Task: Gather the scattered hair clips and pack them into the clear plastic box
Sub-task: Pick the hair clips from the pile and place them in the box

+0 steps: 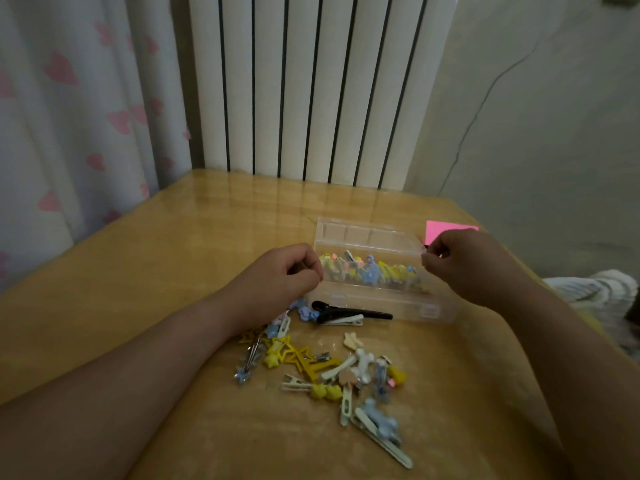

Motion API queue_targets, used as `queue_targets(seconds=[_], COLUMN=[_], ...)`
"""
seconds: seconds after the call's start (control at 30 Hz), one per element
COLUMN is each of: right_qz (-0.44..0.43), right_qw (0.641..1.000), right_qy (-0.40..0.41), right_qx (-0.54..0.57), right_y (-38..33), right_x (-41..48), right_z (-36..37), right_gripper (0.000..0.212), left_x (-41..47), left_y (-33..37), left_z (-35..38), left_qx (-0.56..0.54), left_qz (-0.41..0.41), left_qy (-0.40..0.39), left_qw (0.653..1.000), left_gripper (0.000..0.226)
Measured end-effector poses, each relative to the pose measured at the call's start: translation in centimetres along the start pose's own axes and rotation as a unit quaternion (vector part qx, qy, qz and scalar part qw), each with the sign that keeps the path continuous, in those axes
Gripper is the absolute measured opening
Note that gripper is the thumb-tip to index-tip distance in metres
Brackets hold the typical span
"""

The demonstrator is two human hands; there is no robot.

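Note:
The clear plastic box lies open on the wooden table, its lid raised at the back. Several yellow, blue and pink clips sit inside it. My left hand pinches the box's left end and my right hand pinches its right end. A long black clip lies just in front of the box. A loose pile of hair clips, yellow stars, white and blue pieces, is spread nearer to me.
A pink sticky-note pad lies behind my right hand. A white radiator and a heart-print curtain stand behind the table. Rumpled white fabric shows past the table's right edge.

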State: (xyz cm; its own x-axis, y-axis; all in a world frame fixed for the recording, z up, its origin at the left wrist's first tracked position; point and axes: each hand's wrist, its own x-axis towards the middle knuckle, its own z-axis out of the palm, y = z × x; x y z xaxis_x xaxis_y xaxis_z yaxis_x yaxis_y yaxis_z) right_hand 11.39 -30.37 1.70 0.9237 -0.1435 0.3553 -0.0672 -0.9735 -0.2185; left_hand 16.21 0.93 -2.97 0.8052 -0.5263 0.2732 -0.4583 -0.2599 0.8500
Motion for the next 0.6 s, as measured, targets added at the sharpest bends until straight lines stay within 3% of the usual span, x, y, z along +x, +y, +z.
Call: queue_targets(seconds=[0.37, 0.5, 0.6], right_qz=[0.037, -0.002, -0.064], right_qw=[0.998, 0.999, 0.996], right_qy=[-0.013, 0.050, 0.023], right_qx=[-0.059, -0.011, 0.055], right_y=[0.0, -1.7, -4.3], right_x=[0.0, -1.0, -2.5], right_z=[0.1, -1.2, -2.5], right_gripper=[0.022, 0.016, 0.012], left_x=[0.0, 0.0, 0.0], left_y=[-0.1, -0.1, -0.1], left_z=[-0.1, -0.1, -0.1], left_qx=[0.000, -0.007, -0.007], left_qz=[0.002, 0.001, -0.002], left_qy=[0.001, -0.002, -0.002], left_qw=[1.000, 1.000, 1.000], left_gripper=[0.014, 0.012, 0.014])
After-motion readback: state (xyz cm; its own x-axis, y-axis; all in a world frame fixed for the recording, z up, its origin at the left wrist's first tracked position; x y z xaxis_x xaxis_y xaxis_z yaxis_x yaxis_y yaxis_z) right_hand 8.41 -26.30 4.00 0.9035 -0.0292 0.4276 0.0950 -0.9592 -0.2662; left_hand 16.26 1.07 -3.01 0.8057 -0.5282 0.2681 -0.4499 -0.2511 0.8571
